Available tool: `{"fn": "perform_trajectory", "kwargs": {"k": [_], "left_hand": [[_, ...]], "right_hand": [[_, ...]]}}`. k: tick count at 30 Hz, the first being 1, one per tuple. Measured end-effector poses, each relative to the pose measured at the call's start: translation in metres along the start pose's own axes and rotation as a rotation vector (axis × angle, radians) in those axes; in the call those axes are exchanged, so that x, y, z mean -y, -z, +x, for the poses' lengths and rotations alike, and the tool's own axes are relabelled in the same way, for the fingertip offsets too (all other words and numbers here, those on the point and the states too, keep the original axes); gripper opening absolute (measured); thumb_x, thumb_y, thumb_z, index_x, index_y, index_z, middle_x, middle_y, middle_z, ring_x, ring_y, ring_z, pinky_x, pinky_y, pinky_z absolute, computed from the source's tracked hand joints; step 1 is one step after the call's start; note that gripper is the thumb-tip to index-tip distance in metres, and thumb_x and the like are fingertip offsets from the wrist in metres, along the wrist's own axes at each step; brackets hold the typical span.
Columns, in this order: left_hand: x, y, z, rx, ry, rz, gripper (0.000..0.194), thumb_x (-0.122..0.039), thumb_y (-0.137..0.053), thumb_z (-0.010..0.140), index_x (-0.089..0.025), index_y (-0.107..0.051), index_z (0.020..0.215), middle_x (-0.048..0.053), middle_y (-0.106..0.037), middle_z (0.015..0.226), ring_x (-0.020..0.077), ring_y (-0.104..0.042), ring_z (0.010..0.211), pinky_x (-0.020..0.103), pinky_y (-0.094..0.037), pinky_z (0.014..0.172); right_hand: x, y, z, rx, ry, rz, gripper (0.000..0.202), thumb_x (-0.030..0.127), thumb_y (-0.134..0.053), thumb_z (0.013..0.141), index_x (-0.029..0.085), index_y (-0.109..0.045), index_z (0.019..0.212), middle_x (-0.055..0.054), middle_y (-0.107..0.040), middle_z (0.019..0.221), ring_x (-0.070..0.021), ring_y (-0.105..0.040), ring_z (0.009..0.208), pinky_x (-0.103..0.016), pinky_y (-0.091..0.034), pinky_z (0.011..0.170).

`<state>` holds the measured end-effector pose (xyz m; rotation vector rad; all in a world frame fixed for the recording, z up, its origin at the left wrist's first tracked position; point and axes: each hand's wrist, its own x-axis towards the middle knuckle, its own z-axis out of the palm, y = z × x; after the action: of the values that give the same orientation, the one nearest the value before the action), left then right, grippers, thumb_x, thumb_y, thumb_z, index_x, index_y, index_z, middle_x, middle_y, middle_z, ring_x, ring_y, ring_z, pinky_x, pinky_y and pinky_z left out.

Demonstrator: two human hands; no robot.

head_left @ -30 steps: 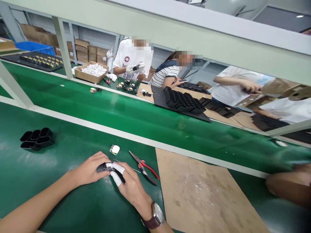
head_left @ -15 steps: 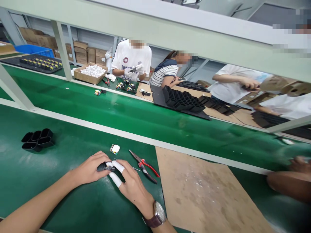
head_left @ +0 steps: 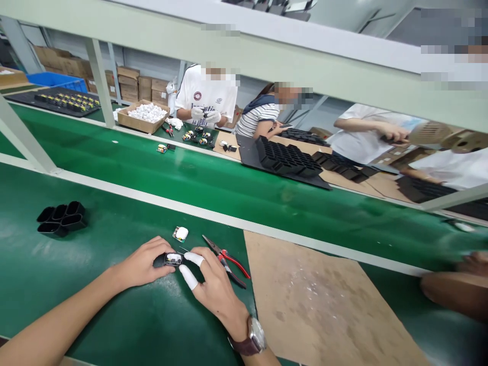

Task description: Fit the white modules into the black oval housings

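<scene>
My left hand [head_left: 150, 262] is closed round a small black casing [head_left: 174, 260] with white and electronic parts showing in its open end. My right hand [head_left: 209, 279], with white covers on two fingers and a watch on the wrist, has those fingers apart just right of the casing. Just beyond the casing lies a small circuit board with a white top [head_left: 180, 234]. Red and black pliers [head_left: 224, 258] rest to the right of it, partly behind my right hand. A thin metal piece shows between the casing and my right fingers.
Several black cups [head_left: 62, 219] stand at the left. Brown cardboard [head_left: 324, 300] covers the bench on the right. Across the green belt [head_left: 213, 178], people work beside black casings and a box of white pieces. Another person's arm shows at the right edge.
My right hand has drawn back slightly to the right from the casing, and its fingers no longer cover the casing's edge. A circuit board on the belt has moved right.
</scene>
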<state>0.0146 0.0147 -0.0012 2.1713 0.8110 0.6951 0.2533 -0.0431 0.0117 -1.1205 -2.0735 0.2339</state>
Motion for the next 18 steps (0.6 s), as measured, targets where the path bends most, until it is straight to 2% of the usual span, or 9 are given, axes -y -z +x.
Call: {"fn": "perform_trajectory", "kwargs": {"k": [8,11,13,15,18], "left_hand": [[0.000,-0.001,0.001,0.002,0.007,-0.008,0.018,-0.024,-0.073,0.096,-0.022,-0.067,0.113,0.005,-0.070,0.107,0.0231,-0.064,0.104,0.036,-0.054,0.091],[0.001,-0.001,0.001,0.005,0.004,-0.005,0.018,-0.025,-0.073,0.097,-0.023,-0.066,0.114,0.005,-0.070,0.108,0.0234,-0.065,0.104,0.037,-0.055,0.092],[0.001,0.000,0.001,0.009,0.008,0.003,0.019,-0.025,-0.072,0.097,-0.023,-0.066,0.115,0.006,-0.070,0.109,0.0238,-0.065,0.105,0.037,-0.055,0.093],[0.001,0.001,0.000,0.021,0.010,0.014,0.020,-0.026,-0.071,0.098,-0.023,-0.066,0.117,0.006,-0.070,0.110,0.0240,-0.065,0.106,0.037,-0.055,0.093],[0.001,0.000,-0.001,0.036,0.013,0.037,0.024,-0.030,-0.073,0.097,-0.024,-0.065,0.119,0.005,-0.070,0.111,0.0241,-0.066,0.107,0.036,-0.056,0.092]], "right_hand": [[0.003,0.000,0.001,0.079,0.104,-0.193,0.015,0.019,-0.055,0.105,0.018,-0.063,0.117,-0.011,-0.068,0.108,-0.0244,-0.063,0.089,-0.040,-0.054,0.076],[-0.002,0.008,0.002,0.057,0.060,-0.157,0.020,0.019,-0.055,0.105,0.018,-0.061,0.125,-0.011,-0.068,0.113,-0.0250,-0.064,0.097,-0.040,-0.054,0.083],[-0.010,0.013,0.000,0.041,-0.005,-0.218,0.023,0.019,-0.054,0.106,0.017,-0.060,0.127,-0.013,-0.067,0.115,-0.0269,-0.064,0.103,-0.042,-0.054,0.088],[-0.018,0.014,-0.003,0.083,-0.045,-0.341,0.022,0.017,-0.053,0.104,0.016,-0.062,0.124,-0.013,-0.068,0.112,-0.0287,-0.064,0.102,-0.045,-0.054,0.090],[-0.026,0.008,-0.009,0.191,-0.021,-0.457,0.026,0.006,-0.052,0.097,0.014,-0.066,0.117,-0.012,-0.067,0.105,-0.0292,-0.063,0.097,-0.046,-0.055,0.091]]}}
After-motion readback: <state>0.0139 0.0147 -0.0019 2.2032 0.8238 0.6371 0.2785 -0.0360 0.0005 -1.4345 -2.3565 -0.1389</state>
